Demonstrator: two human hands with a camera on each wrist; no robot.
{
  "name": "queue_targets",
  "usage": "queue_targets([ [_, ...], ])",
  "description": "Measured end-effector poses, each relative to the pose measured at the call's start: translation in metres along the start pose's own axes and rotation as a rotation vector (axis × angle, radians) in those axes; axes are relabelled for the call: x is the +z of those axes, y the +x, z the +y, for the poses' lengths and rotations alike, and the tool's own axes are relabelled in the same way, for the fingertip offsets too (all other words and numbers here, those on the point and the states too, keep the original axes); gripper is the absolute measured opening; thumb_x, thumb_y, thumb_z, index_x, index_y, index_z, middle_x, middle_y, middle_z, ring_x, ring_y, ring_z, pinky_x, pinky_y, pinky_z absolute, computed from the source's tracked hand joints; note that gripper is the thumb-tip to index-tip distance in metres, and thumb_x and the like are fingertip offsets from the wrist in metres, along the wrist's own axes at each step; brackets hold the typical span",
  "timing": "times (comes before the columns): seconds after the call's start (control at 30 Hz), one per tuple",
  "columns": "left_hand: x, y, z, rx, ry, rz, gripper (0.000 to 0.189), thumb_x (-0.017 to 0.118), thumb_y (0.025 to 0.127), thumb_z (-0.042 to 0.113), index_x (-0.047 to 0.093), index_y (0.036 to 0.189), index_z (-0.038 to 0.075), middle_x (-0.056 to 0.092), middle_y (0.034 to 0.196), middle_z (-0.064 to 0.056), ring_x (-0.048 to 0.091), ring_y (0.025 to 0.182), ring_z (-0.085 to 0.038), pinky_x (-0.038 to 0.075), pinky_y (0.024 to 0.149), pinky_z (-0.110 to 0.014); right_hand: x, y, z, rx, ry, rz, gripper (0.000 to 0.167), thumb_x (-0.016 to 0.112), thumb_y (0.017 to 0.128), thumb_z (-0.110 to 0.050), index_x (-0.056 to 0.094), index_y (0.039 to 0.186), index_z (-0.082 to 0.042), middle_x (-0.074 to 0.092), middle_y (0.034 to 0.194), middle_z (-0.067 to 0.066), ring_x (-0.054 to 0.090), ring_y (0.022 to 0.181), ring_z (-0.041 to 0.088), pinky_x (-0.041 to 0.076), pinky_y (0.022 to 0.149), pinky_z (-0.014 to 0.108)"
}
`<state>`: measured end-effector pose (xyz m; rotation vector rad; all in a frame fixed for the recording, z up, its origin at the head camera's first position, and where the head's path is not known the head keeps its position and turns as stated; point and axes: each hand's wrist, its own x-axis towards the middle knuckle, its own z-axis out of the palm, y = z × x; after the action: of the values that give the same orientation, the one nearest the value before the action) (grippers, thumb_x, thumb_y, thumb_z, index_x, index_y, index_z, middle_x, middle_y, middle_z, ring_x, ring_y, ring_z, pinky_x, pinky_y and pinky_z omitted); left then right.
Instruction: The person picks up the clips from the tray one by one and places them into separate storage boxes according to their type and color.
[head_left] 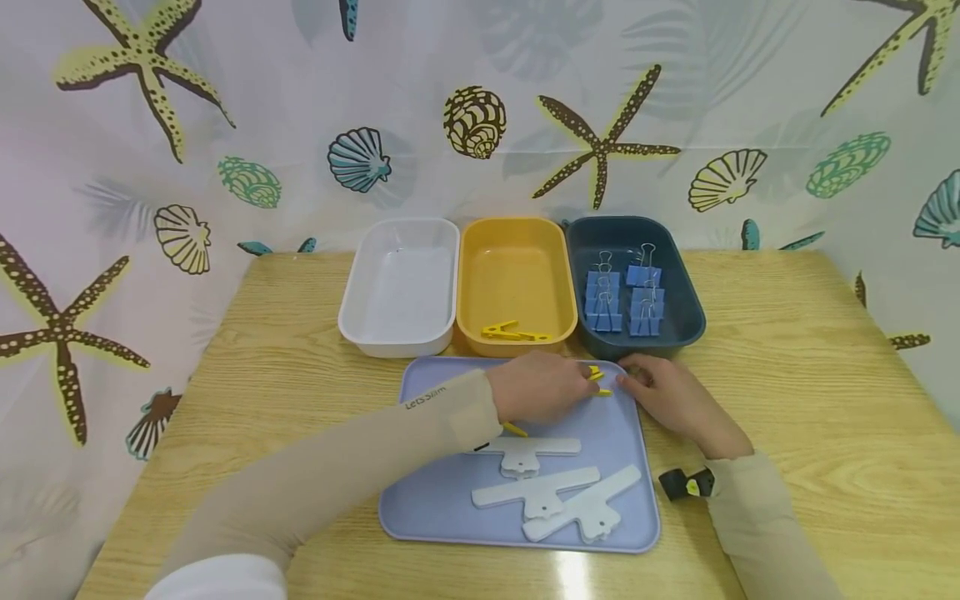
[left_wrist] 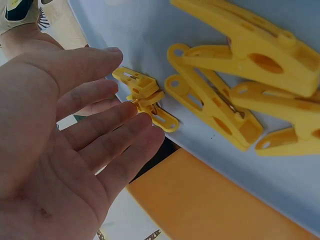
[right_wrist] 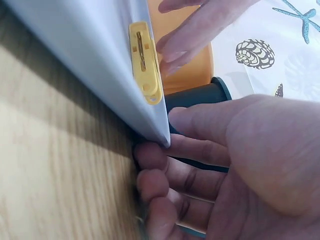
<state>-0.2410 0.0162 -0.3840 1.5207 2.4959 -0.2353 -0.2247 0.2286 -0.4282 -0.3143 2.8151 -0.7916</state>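
My left hand [head_left: 540, 387] reaches over the far side of the lavender tray [head_left: 442, 508], fingers nearly straight and holding nothing. Its fingertips are right beside a small cluster of yellow clothespins [left_wrist: 142, 87] near the tray's far right corner. More yellow clothespins [left_wrist: 220, 107] lie on the tray by that hand, mostly hidden under the arm in the head view. My right hand [head_left: 678, 400] grips the tray's far right corner, thumb at the top of the rim and fingers curled beneath. One yellow clothespin [right_wrist: 143, 60] shows near that corner in the right wrist view.
White bag clips [head_left: 536, 492] lie on the tray's near part. Behind it stand a white bin [head_left: 401, 346], a yellow bin [head_left: 517, 250] with yellow clothespins inside, and a dark blue bin [head_left: 690, 321] holding several blue binder clips [head_left: 603, 300]. A patterned curtain [head_left: 420, 100] hangs behind.
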Motion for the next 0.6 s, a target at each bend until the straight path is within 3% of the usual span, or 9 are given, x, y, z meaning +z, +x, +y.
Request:
queue_targets([
  [0.33, 0.0049, -0.0013, -0.0011, 0.008, 0.017, -0.002, 0.030, 0.049, 0.100, 0.017, 0.065, 0.124, 0.022, 0.065, 0.123, 0.004, 0.065, 0.098, -0.012, 0.056, 0.082, -0.026, 0.0003, 0.0009, -0.0002, -0.001, -0.009, -0.002, 0.029, 0.055, 0.097, -0.020, 0.064, 0.117, -0.001, 0.063, 0.085, 0.007, 0.055, 0.078, 0.020, 0.046, 0.071, 0.035],
  [0.6, 0.0087, -0.0077, -0.0056, 0.033, -0.038, -0.012, 0.031, 0.054, 0.098, 0.018, 0.065, 0.127, 0.023, 0.059, 0.137, 0.005, 0.062, 0.117, -0.012, 0.051, 0.097, -0.025, 0.0001, 0.0000, 0.0008, 0.004, -0.016, -0.004, 0.029, 0.055, 0.097, -0.020, 0.064, 0.118, -0.002, 0.063, 0.086, 0.006, 0.055, 0.078, 0.020, 0.047, 0.072, 0.035],
])
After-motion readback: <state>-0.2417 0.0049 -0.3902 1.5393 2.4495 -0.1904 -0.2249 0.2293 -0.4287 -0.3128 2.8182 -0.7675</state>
